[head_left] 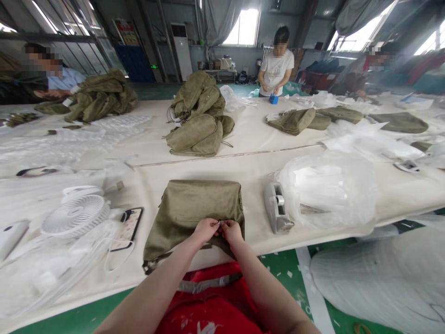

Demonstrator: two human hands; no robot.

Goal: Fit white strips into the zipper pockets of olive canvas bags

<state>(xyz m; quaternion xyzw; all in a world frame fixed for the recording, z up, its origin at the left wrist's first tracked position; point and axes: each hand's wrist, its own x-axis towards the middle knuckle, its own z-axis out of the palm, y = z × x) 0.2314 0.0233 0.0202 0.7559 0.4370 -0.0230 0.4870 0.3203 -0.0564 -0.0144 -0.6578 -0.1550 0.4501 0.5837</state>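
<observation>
An olive-green bag (198, 199) lies flat on the cream-covered table right in front of me. Over its lower right part, my left hand (207, 229) and my right hand (231, 230) meet, fingertips almost touching. Both hands are closed in a pinch on something small and dark at the bag's edge, too small to name. A strap runs along the bag's near edge, partly hidden by my forearms.
A tape dispenser (278, 208) and a clear plastic bundle (330, 188) sit to the right. On the left are a white fan (75, 214), a phone (127, 228) and plastic sheets. Olive bags (198, 134) are piled beyond. Three people are across the table.
</observation>
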